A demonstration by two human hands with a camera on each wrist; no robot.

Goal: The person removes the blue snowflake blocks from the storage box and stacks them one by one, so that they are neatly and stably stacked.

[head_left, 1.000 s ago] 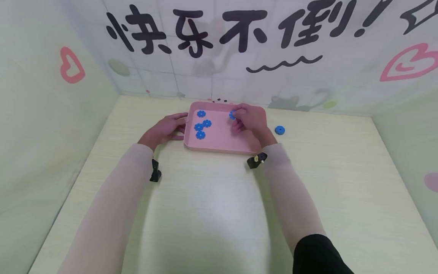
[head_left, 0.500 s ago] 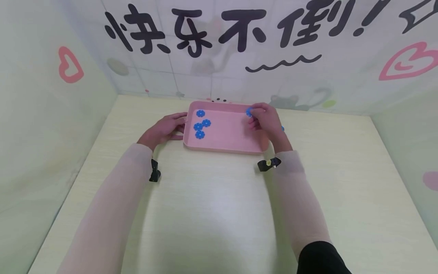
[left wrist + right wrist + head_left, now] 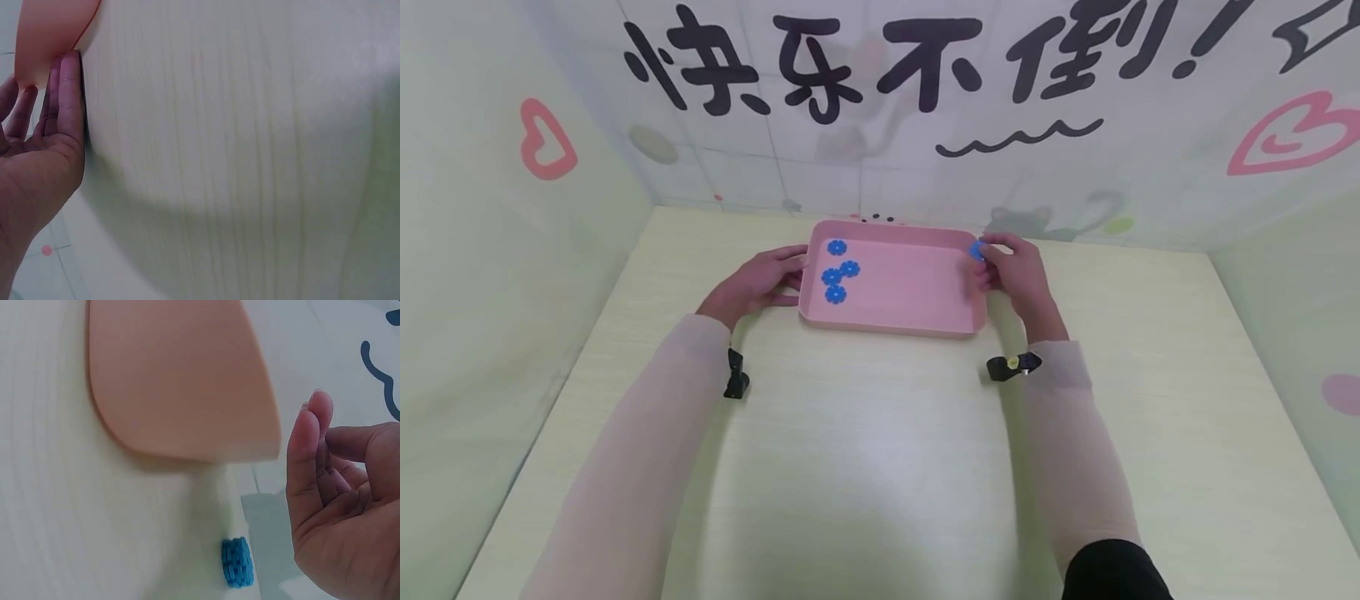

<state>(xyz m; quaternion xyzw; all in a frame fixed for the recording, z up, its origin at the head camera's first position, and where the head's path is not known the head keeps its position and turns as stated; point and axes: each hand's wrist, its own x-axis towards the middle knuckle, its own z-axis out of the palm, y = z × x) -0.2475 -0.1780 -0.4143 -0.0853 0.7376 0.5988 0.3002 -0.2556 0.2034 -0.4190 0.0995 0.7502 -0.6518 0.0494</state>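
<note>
A pink tray [image 3: 910,287] lies at the back of the table, with several blue flower-shaped discs [image 3: 837,247] flat in its left part. At the tray's left side is my left hand [image 3: 760,282]; in the left wrist view its fingers [image 3: 70,97] are fairly straight and touch the tray wall. My right hand [image 3: 1018,267] pinches another blue flower-shaped disc [image 3: 976,250] between thumb and fingertips, above the tray's right rim. The right wrist view hides that disc behind the fingers. A small stack of blue discs [image 3: 237,562] stands on the table beyond the tray's right end.
A printed cloth wall [image 3: 917,183] rises right behind the tray, and side walls stand left and right. The pale wooden table [image 3: 865,450] stretches in front. Each wrist carries a black strap [image 3: 737,375].
My right hand has moved right, carrying the pinched disc from over the tray's inside to its right rim. It now covers the stack in the head view. The left hand stays at the tray.
</note>
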